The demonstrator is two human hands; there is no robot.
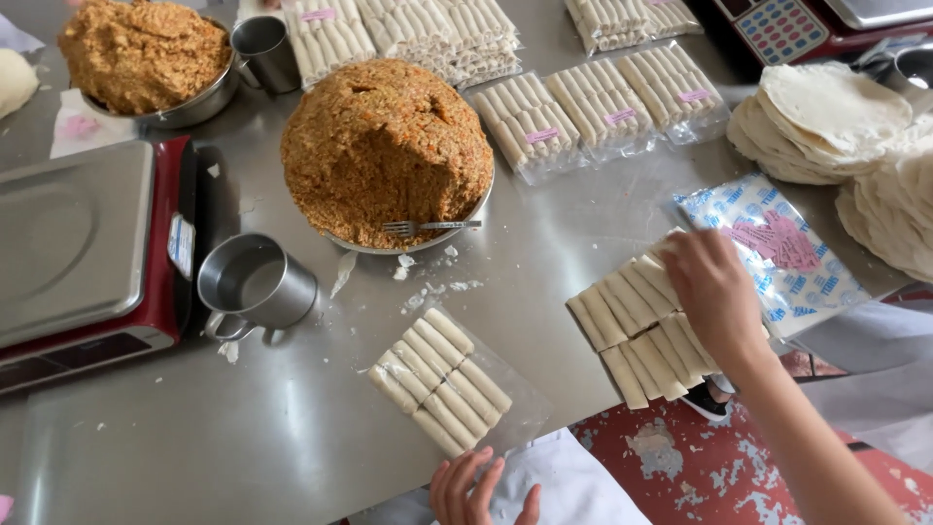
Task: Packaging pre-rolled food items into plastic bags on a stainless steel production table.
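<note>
A person is standing at a steel table (292,437), looking down at it. The landmark is a large mound of brown, crumbly filling (387,146), heaped in a metal bowl near the table's centre, with a fork (428,227) lying at its near edge.

The right hand (714,292) is reaching out to the right of the mound and nearer the person, resting palm down on a stack of pale uncooked spring rolls (637,326) at the table's edge, fingers loosely curved over the top rolls. Whether it is gripping one, I cannot tell.

The left hand (476,491) is showing at the bottom of the view, below the mound, fingers spread and empty, just off the table's edge. Just beyond it, between it and the mound, a clear bag of spring rolls (442,381) is lying flat.

Left of the mound and nearer the person, a metal mug (255,284) is standing beside a red weighing scale (83,248). Beyond the mound, sealed packs of rolls (593,102) are lying in rows. Far right of it, round wrappers (836,112) are stacked.
</note>
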